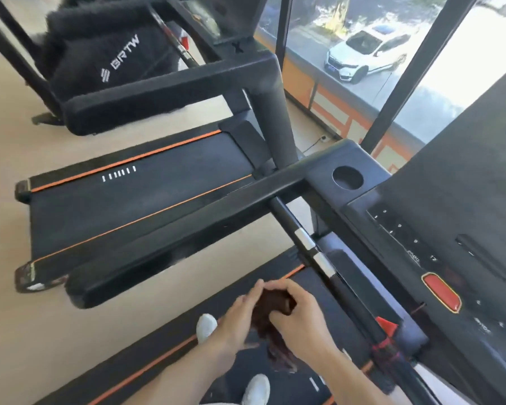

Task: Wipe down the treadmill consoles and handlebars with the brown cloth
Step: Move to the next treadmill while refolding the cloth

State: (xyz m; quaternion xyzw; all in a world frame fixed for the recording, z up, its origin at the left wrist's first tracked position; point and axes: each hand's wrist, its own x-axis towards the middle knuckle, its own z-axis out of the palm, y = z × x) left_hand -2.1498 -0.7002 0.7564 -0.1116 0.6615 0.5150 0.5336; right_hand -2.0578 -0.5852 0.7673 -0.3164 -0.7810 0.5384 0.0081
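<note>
**gymrat22:** where's the cloth at?

**mopguy:** bunched up between both hands, low over the belt. Right hand is curled round the top of it, left hand pinches the side with straighter fingers. It's blurry, so I think the tail just hangs below.

**gymrat22:** closest thing to wipe?

**mopguy:** handlebar, just up and left of the hands, long axis running lower-left to upper-right. Left hand's nearer. Console is off right.

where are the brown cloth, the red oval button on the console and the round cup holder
brown cloth (275,305), head view, on the bunched part showing between the two hands
red oval button (441,292), head view, on the middle of its face
round cup holder (347,177), head view, on its dark hollow
</note>
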